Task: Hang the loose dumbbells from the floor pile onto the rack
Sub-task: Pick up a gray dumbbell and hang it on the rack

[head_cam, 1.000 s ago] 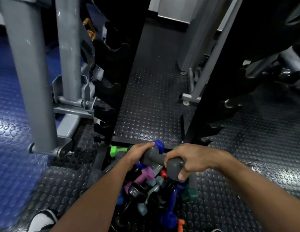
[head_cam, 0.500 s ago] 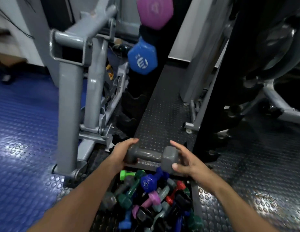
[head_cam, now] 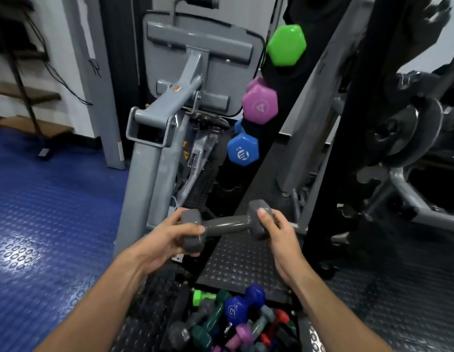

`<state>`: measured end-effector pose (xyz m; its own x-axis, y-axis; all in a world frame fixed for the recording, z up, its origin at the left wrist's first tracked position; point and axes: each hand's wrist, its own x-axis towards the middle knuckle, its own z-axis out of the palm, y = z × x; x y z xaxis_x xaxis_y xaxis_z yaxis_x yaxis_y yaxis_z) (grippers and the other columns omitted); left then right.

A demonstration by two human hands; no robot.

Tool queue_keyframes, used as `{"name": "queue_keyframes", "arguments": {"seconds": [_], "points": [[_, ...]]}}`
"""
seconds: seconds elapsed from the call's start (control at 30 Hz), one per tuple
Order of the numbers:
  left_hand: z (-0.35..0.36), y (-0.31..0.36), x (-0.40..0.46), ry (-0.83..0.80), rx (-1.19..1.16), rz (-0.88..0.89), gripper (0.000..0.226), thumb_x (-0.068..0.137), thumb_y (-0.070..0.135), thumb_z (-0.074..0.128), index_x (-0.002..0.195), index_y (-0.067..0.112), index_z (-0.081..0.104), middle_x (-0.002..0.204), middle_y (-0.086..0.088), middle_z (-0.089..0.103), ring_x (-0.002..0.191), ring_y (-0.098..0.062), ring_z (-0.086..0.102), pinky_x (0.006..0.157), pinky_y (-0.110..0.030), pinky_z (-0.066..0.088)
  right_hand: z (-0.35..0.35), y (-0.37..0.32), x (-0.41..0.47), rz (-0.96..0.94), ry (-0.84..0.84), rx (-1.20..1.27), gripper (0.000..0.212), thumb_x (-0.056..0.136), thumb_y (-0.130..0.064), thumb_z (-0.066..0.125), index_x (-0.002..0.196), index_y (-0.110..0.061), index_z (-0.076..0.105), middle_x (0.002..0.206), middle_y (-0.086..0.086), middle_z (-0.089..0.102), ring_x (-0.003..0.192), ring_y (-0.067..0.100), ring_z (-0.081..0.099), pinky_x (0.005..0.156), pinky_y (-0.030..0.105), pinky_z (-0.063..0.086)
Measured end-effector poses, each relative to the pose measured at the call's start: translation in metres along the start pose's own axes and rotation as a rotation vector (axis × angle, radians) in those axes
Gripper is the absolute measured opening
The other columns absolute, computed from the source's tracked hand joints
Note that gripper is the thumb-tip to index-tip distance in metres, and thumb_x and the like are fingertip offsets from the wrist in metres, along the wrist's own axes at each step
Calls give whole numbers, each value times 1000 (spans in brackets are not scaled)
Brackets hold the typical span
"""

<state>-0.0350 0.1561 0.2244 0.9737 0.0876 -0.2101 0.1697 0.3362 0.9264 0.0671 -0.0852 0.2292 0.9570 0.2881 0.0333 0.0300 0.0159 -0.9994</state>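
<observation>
Two hands hold the grey dumbbell [head_cam: 227,222] level before the rack [head_cam: 269,138]: left hand [head_cam: 170,233] curled round its nine-o'clock head, right hand [head_cam: 276,228] gripping the three-o'clock head, pile [head_cam: 228,323] at six o'clock.

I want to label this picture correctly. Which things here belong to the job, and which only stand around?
Job:
- grey dumbbell, held by left hand and right hand
- floor pile
- rack with green, purple, blue dumbbells

Standing around:
- grey machine
- weight plates
- blue floor
</observation>
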Motion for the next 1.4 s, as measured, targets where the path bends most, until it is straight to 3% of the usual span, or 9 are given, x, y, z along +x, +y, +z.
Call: {"name": "queue_keyframes", "arguments": {"seconds": [0.1,0.17,0.37,0.57,0.7,0.83,1.07,1.2,1.4], "points": [[-4,10,-10,32,81,51,103,32,35,104,124,14,64,109,-11,69,88,-26,72,81,-47,60,13,-15,12,26,-33,4,57,74,-68,77,108,-21,77,108,9,78,106,26,71,104,52,50],[-6,12,-13,77,103,88,95,37,39,102,121,14,65,108,-11,71,87,-26,73,76,-44,62,20,-19,19,48,-49,2,61,72,-70,77,107,-20,78,108,9,78,108,30,71,105,55,51],[-15,22,-13,123,-36,133,60,52,24,92,101,12,59,103,-20,68,83,-39,68,73,-47,59,47,-21,27,166,-34,44,68,79,-60,72,118,-5,60,101,18,78,85,39,74,60,33,53],[-29,23,-13,202,-189,95,60,40,19,89,93,15,60,90,-16,69,73,-32,65,69,-47,57,71,-17,38,255,-91,36,59,85,-60,72,110,-8,58,106,18,77,95,43,75,62,34,54],[-29,20,-12,319,-234,170,67,34,20,88,96,15,63,81,-6,71,68,-21,67,67,-38,52,75,-7,43,340,-164,148,40,96,-44,67,119,-11,67,119,12,74,104,27,75,90,46,60],[-25,16,-11,360,-319,221,66,36,20,87,97,15,63,85,-7,71,74,-21,66,67,-38,51,76,-14,44,366,-141,290,28,97,-34,68,117,-16,72,122,14,73,112,28,71,88,37,61],[-28,26,-17,255,-268,204,56,55,20,89,102,14,59,96,-13,72,84,-27,69,76,-42,60,90,-33,48,362,-35,360,30,94,-31,73,107,-4,73,107,20,76,99,37,75,71,29,62],[-37,23,-23,187,-146,127,70,52,27,92,113,7,63,108,-20,70,103,-38,67,83,-42,60,92,-37,55,297,-29,295,33,94,-36,72,103,-4,75,100,14,78,104,37,73,68,26,60],[-30,27,-30,60,-60,79,71,48,28,92,115,11,76,110,-17,75,91,-22,74,73,-31,62,97,-42,61,287,-3,189,37,91,-42,74,99,-5,75,83,4,79,92,30,77,64,24,58]]}}
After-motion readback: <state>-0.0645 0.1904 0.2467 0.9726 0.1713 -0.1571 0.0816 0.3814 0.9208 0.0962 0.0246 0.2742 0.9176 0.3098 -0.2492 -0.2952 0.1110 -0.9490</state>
